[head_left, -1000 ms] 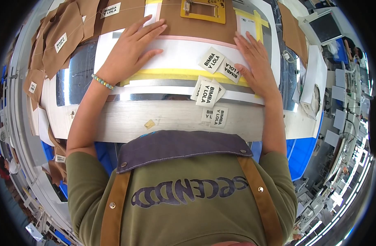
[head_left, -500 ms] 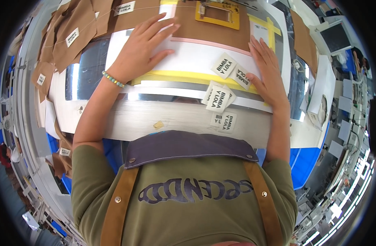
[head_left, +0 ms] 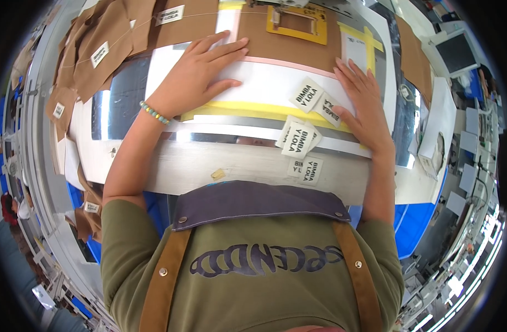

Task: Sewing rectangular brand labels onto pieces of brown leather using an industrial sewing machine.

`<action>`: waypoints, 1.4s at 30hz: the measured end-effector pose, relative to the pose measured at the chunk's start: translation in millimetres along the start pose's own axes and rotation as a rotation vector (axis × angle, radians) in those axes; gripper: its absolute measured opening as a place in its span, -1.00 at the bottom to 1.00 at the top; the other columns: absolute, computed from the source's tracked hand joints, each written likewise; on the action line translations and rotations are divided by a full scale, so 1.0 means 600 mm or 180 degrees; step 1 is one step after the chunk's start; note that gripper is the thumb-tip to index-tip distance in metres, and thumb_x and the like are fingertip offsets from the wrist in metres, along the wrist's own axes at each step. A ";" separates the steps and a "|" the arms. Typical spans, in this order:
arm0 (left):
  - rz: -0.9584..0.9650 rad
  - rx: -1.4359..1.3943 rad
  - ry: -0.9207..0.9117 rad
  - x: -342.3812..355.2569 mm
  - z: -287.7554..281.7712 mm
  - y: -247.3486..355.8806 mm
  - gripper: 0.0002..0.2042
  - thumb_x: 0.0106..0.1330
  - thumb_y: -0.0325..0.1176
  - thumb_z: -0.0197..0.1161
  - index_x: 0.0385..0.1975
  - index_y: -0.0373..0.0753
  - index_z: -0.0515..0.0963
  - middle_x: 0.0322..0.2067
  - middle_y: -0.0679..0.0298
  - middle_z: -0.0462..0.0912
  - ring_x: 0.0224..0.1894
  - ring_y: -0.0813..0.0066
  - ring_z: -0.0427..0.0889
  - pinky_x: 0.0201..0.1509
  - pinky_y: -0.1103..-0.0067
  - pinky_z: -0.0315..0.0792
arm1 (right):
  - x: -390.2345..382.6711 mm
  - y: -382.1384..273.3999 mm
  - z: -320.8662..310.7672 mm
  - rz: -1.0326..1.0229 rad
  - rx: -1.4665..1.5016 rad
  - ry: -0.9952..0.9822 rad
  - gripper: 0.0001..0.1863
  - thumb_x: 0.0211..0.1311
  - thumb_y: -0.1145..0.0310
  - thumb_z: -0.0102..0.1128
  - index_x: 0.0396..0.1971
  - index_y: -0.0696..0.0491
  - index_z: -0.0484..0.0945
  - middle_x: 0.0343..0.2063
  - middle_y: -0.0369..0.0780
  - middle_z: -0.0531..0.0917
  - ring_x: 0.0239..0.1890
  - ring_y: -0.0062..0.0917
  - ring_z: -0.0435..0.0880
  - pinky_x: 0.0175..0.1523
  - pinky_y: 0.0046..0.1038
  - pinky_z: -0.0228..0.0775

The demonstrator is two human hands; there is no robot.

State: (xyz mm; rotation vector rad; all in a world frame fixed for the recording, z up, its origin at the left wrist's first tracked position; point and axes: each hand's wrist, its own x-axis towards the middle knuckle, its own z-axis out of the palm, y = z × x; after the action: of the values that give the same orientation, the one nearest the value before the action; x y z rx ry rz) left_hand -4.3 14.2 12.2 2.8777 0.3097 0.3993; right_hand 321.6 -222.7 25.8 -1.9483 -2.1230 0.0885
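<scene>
A brown fabric panel [head_left: 259, 45] lies on a white board [head_left: 264, 80], bordered by pink strips. My left hand [head_left: 201, 72] rests open on the board, its fingertips over the panel's left edge. At the panel's lower right corner, my right hand [head_left: 364, 105] lies with its fingers stretched out; its thumb is by a white printed label [head_left: 327, 109]. A yellow rectangular frame [head_left: 296, 30] sits on the panel, under the edge of a machine [head_left: 298, 3]. Beside the right thumb is another loose label [head_left: 307, 94], with a small stack of labels [head_left: 298, 137] nearer me.
Brown fabric pieces with white labels [head_left: 107, 44] are piled at the left. Yellow tape [head_left: 248, 110] runs along the board's near side. Two more labels [head_left: 305, 170] lie near the table edge [head_left: 253, 166]. A white box [head_left: 435, 138] and a screen [head_left: 456, 55] stand at the right.
The whole view has shifted slightly down and to the right. Both hands remain at about the same places on the board and panel.
</scene>
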 end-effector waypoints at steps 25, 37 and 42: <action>0.0375 -0.0562 0.0169 0.011 -0.025 0.069 -0.54 0.36 -0.38 0.44 0.28 -0.18 0.65 0.40 0.25 0.61 0.52 0.06 0.44 0.57 0.18 0.38 | -0.041 -0.078 -0.030 -0.0115 0.0018 0.0338 -0.69 0.26 0.26 0.48 -0.05 0.06 0.74 0.00 -0.27 0.78 0.00 -0.28 0.75 0.05 -0.26 0.58; -0.0330 -0.2533 0.0120 0.047 -0.021 0.125 -0.53 0.57 -0.28 0.29 0.41 -0.26 0.52 0.29 0.12 0.69 0.31 0.22 0.67 0.37 0.35 0.56 | 0.035 -0.092 -0.066 -0.0650 -0.0483 0.1502 -0.87 0.11 0.43 0.44 -0.33 0.04 0.67 -0.21 -0.32 0.76 -0.29 -0.43 0.75 -0.28 -0.41 0.57; -0.1570 -0.4774 -0.0244 0.075 -0.007 0.139 -0.54 0.73 -0.22 0.07 0.46 -0.36 0.41 0.20 0.13 0.71 0.14 0.48 0.75 0.31 0.49 0.63 | 0.075 -0.124 -0.038 -0.1460 -0.0854 0.1309 -0.84 0.08 0.40 0.45 -0.43 0.01 0.59 -0.31 -0.34 0.70 -0.26 -0.50 0.74 -0.26 -0.42 0.57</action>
State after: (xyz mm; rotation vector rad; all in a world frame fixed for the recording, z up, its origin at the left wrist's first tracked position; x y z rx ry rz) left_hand 51.6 -54.0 47.1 1.2927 0.4246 0.2354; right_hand 251.3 -188.4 70.8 -1.3828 -2.3025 -0.6518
